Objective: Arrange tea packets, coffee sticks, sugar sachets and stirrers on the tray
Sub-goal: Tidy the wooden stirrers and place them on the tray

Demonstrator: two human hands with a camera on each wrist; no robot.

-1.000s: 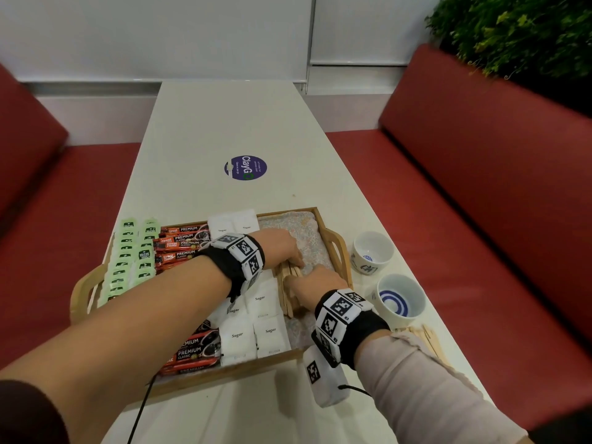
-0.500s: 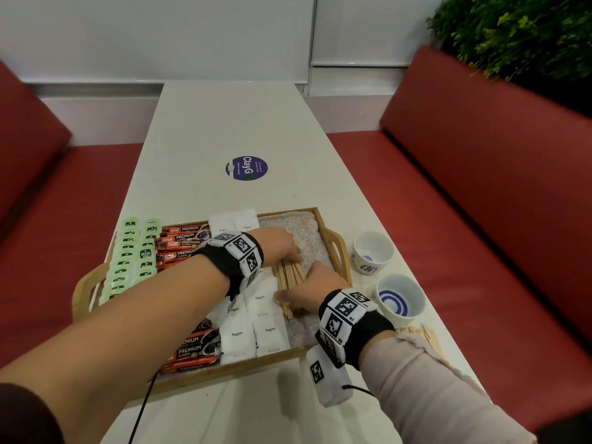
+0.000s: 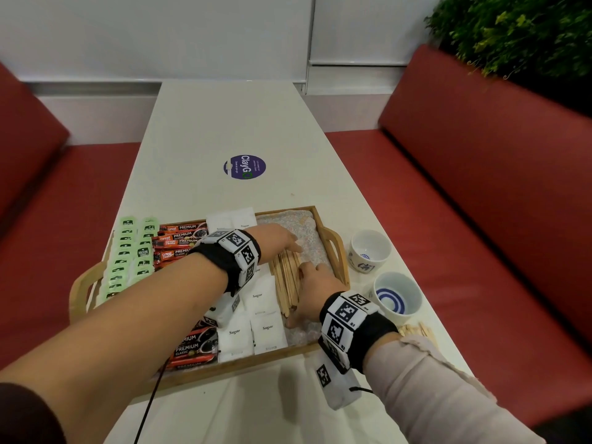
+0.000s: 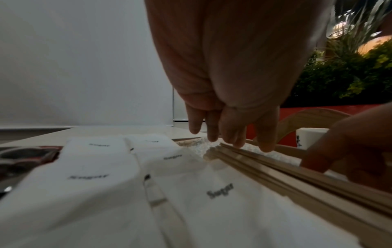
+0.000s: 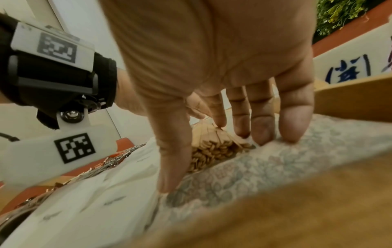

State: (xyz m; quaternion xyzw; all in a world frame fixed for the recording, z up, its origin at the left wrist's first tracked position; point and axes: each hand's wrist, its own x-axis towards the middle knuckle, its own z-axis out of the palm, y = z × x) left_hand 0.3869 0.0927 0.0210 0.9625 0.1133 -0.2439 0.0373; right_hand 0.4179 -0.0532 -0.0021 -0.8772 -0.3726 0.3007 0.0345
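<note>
A wooden tray (image 3: 256, 360) lined with a patterned cloth (image 3: 307, 232) holds green tea packets (image 3: 128, 251) at the left, then orange coffee sticks (image 3: 179, 238) and white sugar sachets (image 3: 266, 331). A pile of wooden stirrers (image 3: 286, 280) lies lengthwise right of the sachets. My left hand (image 3: 282, 241) reaches across the tray, and its straight fingers (image 4: 229, 134) touch the pile's far end. My right hand (image 3: 315, 285) straddles the stirrers (image 5: 212, 149): the thumb (image 5: 169, 167) is down at their left near end, and the fingers (image 5: 263, 130) press the cloth along their right side.
Two small white cups (image 3: 370, 251) (image 3: 397, 298) stand just right of the tray. More stirrers (image 3: 416, 330) lie on the table behind my right wrist. A purple sticker (image 3: 244, 167) marks the table's middle. Red benches flank the narrow table, and a plant (image 3: 512, 33) is at the far right.
My right hand has slid forward from the pile's near end to lie along its right side. The stirrers now lie closer together. My left hand has barely moved.
</note>
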